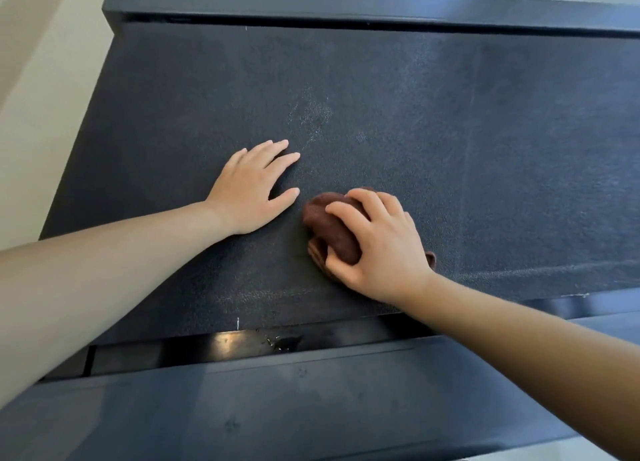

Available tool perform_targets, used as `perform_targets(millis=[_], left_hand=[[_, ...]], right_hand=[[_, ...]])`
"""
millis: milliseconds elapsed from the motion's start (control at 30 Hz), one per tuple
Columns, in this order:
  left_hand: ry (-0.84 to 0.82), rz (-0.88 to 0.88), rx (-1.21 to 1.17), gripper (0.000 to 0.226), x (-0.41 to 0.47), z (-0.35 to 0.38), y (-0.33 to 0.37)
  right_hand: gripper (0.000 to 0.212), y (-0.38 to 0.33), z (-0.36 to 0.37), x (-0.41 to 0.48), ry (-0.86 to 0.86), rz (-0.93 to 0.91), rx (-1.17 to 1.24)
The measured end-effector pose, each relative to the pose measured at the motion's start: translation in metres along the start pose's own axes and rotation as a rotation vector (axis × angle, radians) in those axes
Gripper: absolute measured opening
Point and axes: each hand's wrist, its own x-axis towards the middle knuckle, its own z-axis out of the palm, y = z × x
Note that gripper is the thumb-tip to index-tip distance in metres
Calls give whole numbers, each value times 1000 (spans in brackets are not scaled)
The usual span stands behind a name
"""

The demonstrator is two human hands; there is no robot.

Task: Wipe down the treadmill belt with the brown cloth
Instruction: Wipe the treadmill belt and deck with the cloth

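The dark textured treadmill belt [433, 142] fills most of the view. A bunched brown cloth [329, 228] lies on the belt near its middle. My right hand [381, 249] grips the cloth from above, fingers curled over it and thumb at its near edge, and hides most of it. My left hand [252, 190] rests flat on the belt just left of the cloth, fingers straight and spread. A pale dusty smudge [311, 114] marks the belt beyond my left hand.
Dark side rails border the belt at the far side [346, 7] and the near side [277, 408]. A glossy strip [242, 343] with small wet spots runs between belt and near rail. Pale floor [41, 97] shows at the left.
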Motion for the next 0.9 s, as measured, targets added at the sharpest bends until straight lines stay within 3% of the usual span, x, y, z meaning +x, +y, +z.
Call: perform_targets(millis=[167, 367, 467, 700, 900], left_hand=[[-47, 23, 6, 55, -11, -7, -9], [-43, 19, -21, 54, -33, -10, -20], [-33, 17, -14, 56, -26, -8, -21], [-21, -30, -13, 58, 28, -5, -26], [15, -102, 13, 58, 122, -1, -49]], right_hand=[[54, -2, 8, 34, -15, 114, 4], [54, -4, 10, 7, 41, 11, -5], [52, -3, 15, 29, 72, 82, 16], [52, 19, 36, 102, 135, 201, -14], [55, 58, 49, 170, 165, 208, -26]])
